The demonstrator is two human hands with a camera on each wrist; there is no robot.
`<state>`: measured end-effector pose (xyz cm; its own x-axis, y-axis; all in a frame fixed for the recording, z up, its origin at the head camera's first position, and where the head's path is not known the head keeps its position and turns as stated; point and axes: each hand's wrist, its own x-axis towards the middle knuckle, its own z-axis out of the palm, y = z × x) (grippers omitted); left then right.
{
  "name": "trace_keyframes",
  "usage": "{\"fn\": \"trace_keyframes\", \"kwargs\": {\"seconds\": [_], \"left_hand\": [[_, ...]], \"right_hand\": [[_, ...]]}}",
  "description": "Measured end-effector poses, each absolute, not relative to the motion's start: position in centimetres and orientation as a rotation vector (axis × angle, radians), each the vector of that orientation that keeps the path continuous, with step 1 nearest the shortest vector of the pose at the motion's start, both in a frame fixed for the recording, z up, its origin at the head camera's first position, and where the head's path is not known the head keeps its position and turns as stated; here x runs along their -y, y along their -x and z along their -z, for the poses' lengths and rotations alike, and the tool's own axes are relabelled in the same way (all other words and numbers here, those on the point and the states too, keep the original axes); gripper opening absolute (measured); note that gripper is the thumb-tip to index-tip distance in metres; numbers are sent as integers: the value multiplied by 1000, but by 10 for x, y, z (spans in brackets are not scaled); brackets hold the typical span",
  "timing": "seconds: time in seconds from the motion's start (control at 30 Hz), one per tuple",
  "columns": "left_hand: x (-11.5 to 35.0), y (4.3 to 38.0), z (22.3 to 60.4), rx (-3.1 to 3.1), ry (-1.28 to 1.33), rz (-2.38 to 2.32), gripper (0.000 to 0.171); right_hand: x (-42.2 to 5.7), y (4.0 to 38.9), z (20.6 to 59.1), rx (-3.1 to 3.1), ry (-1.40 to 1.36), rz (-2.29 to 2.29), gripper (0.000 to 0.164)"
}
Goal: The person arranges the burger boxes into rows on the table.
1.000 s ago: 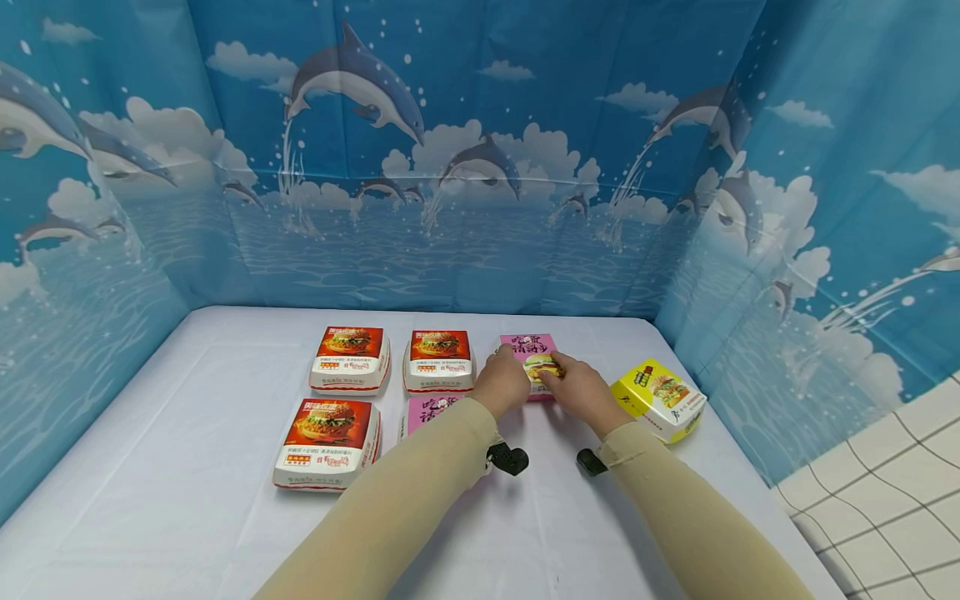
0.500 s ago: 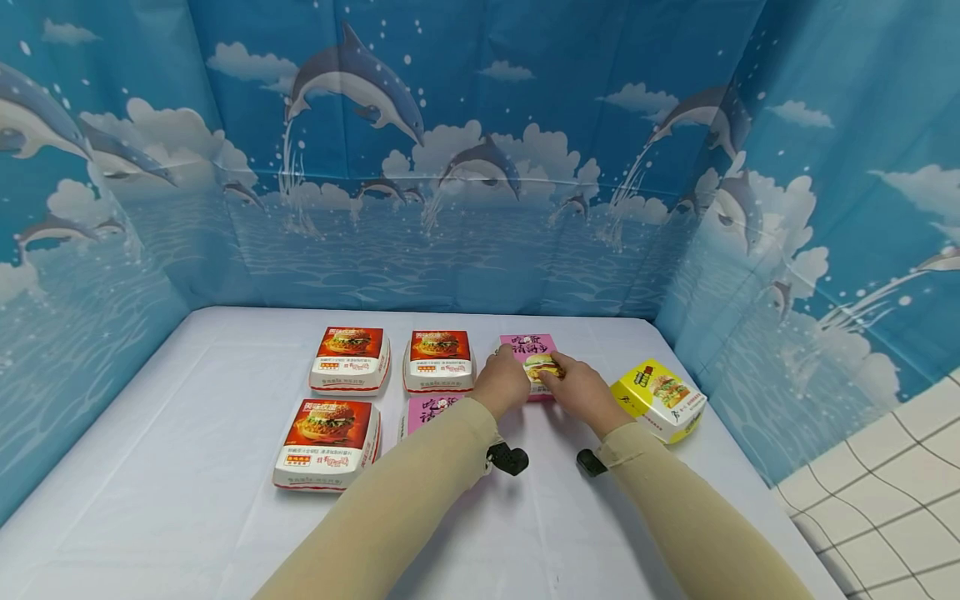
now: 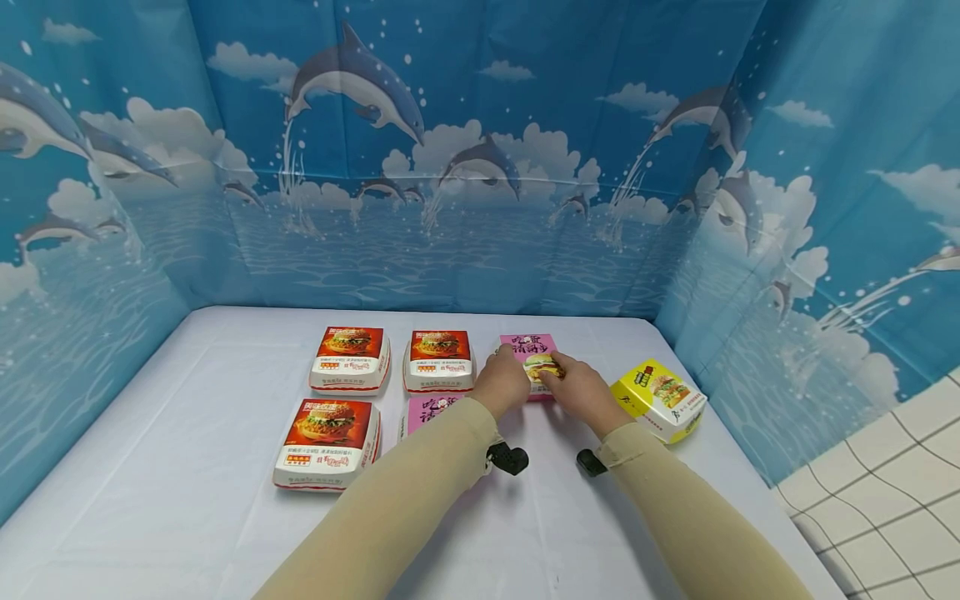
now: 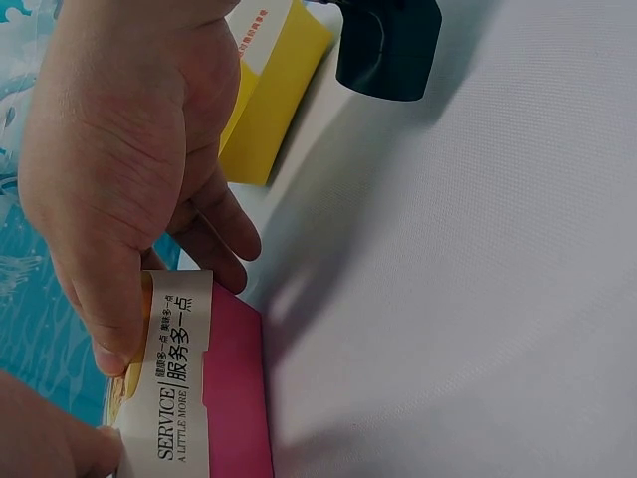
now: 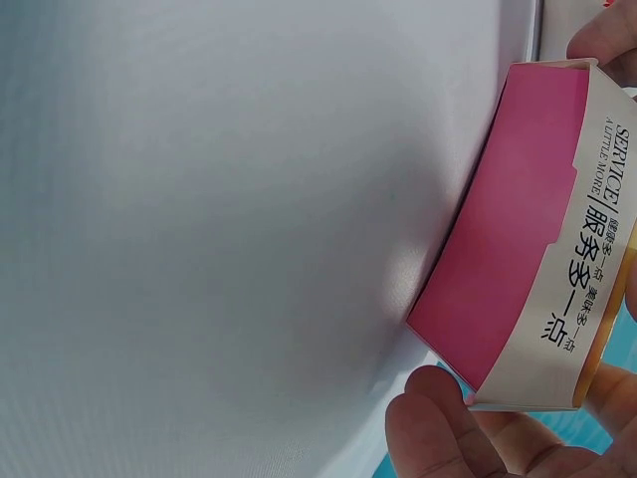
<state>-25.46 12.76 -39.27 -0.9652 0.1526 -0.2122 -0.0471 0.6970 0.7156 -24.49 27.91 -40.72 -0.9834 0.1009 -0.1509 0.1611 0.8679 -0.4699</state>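
Observation:
A pink burger box (image 3: 531, 344) sits on the white table toward the back, with a burger printed on its lid. From its left side my left hand (image 3: 502, 382) grips it. My right hand (image 3: 583, 392) holds its right side, thumb on the lid. In the left wrist view, the right thumb presses the top of the pink box (image 4: 237, 388), and the left hand (image 4: 50, 433) shows at the lower left corner. The right wrist view shows right-hand fingers (image 5: 438, 418) curled at one end of the box (image 5: 508, 219); the lid is mostly out of view there.
Three red-and-white burger boxes (image 3: 349, 360) stand to the left. A second pink box (image 3: 429, 408) is partly hidden behind the left sleeve (image 3: 405, 492). Right of my right hand lies a yellow-and-white burger box (image 3: 660, 398), turned at an angle. A dolphin-print curtain (image 3: 420, 250) hangs behind the table.

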Motion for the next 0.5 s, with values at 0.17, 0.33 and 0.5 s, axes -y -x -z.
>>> {"fn": "trace_keyframes", "kwargs": {"seconds": [0.17,0.33,0.5], "left_hand": [[-128,254,392,-2653,-83,-1123,67],[-128,253,391,-2654,-83,-1120,67],[-128,253,390,-2652,-85,-1124,66]], "right_hand": [[-279,244,406,-2914,-212,747,69],[-279,244,406,-2909,-210,750,69],[-279,244,407,-2907,-212,753,69]]}}
